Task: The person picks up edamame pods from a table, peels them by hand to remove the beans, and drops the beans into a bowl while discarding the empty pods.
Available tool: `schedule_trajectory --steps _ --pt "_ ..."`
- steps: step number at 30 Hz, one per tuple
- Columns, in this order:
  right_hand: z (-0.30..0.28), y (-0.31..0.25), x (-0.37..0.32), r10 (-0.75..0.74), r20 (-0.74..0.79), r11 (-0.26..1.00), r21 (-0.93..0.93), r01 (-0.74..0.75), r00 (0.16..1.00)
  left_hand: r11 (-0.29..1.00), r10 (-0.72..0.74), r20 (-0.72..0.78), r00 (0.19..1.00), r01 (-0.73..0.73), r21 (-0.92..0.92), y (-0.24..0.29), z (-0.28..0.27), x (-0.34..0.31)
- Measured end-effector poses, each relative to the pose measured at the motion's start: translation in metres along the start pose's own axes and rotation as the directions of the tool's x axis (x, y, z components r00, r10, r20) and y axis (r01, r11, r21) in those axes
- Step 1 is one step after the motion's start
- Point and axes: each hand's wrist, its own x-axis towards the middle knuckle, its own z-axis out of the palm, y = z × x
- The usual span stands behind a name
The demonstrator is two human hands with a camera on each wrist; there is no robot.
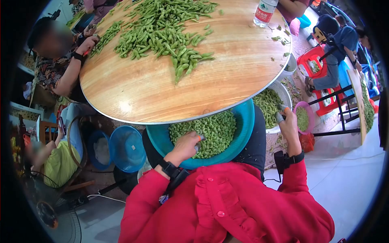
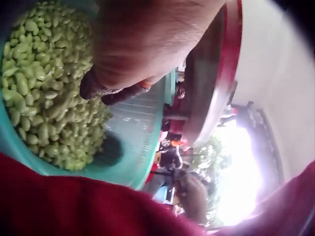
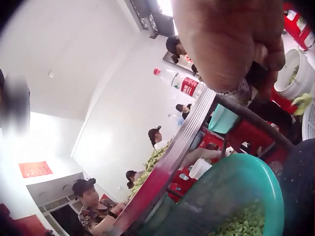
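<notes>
My left hand [image 1: 184, 148] is low over a teal basin [image 1: 248, 121] on the lap, its fingertips close to the shelled green beans [image 1: 219, 133]. In the left wrist view the fingers of this hand [image 2: 147, 44] bend down over the beans [image 2: 44, 98]; I cannot tell whether they pinch anything. Out to the right, my right hand [image 1: 289, 128] hangs beside a pale basin [image 1: 286, 90] of unshelled soybean pods [image 1: 267, 106], thumb and finger apart, nothing visible between them. Both hands wear grey fingertip covers with orange bands.
A round wooden table [image 1: 235, 73] overhangs the basin's far side, with a heap of soybean pods [image 1: 162, 28] and a water bottle [image 1: 265, 13]. A pink basin [image 1: 310, 117] stands at right, blue basins [image 1: 127, 148] at left. Another person [image 1: 60, 60] sits at the table's left.
</notes>
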Motion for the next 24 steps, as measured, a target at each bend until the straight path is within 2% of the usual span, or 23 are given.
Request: schedule_trajectory --steps 2,5,7,8,12,15,16,17,19,20,24 --pt "0.002 -0.005 -0.008 0.036 0.055 0.988 0.147 -0.043 0.998 0.984 0.080 0.077 0.994 -0.091 0.151 -0.006 0.017 0.007" --pt "0.009 -0.020 -0.016 0.053 0.150 0.955 0.281 -0.094 0.987 0.963 0.094 0.142 0.985 -0.127 0.237 -0.022 0.038 0.013" --pt "0.013 -0.035 -0.019 0.059 0.227 0.922 0.361 -0.140 0.972 0.961 0.102 0.136 0.986 -0.133 0.244 -0.022 0.036 0.014" --pt "0.019 -0.037 -0.020 -0.004 0.209 0.920 0.384 -0.078 0.978 0.957 0.096 0.135 0.986 -0.129 0.259 -0.022 0.037 0.014" --pt "0.027 -0.074 -0.024 -0.125 0.317 0.883 0.467 -0.040 0.940 0.968 0.109 0.049 0.993 -0.117 0.221 -0.014 0.024 0.008" --pt "0.042 -0.093 -0.031 -0.202 0.420 0.824 0.562 -0.078 0.885 0.980 -0.169 -0.078 0.983 0.159 -0.116 0.004 0.005 0.003" --pt "0.045 -0.100 -0.033 -0.218 0.472 0.808 0.578 -0.112 0.854 0.893 -0.261 -0.148 0.954 0.180 -0.411 0.007 0.004 0.002" --pt "0.047 -0.107 -0.035 -0.236 0.522 0.794 0.590 -0.147 0.820 0.850 -0.288 -0.183 0.940 0.164 -0.500 0.010 -0.001 0.002" --pt "0.055 -0.117 -0.036 -0.339 0.541 0.787 0.611 -0.083 0.769 0.741 -0.351 -0.241 0.905 0.111 -0.662 0.039 -0.028 0.000" --pt "0.058 -0.123 -0.037 -0.362 0.559 0.744 0.655 -0.130 0.746 0.672 -0.362 -0.295 0.884 0.028 -0.740 0.046 -0.032 0.000" --pt "0.068 -0.140 -0.036 -0.382 0.582 0.557 0.765 -0.324 0.717 0.793 -0.305 -0.357 0.883 0.028 -0.609 0.068 -0.052 -0.003"
